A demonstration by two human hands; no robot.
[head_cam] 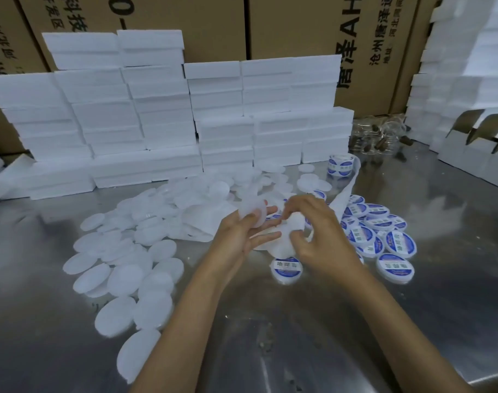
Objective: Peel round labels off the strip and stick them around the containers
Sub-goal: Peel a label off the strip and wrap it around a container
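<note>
**A:** Start on the left. What lies there?

**B:** I see the unlabelled containers (120, 259) spread over the steel table (454, 222), well to the left of both hands, with white foam boxes (145, 123) stacked at the far side. Moving right, my left hand (242, 231) holds one blank container (252, 212) up off the table, thumb on its near face and fingers curled behind it. That grasp is closed on the container.

**A:** And the strip?

**B:** The label strip (341, 197) runs from the roll (340, 165) at the far right down toward the hands, so its long axis goes far-right to near-centre. Its near end bunches under my right hand (318, 234), just right of the held container. The right fingertips are pinched together on the white backing there; whether a label is already lifted between them I cannot tell, the fingers hide it.

**A:** So which way does the label travel?

**B:** A short hop leftward, I judge. The container sits just left of and slightly farther than the pinch, nearly touching it, so the right hand is the nearer one to carry the label across.

**A:** And farthest right?

**B:** The labelled containers (383, 234), blue-and-white tops up, piled beside the right wrist.
</note>
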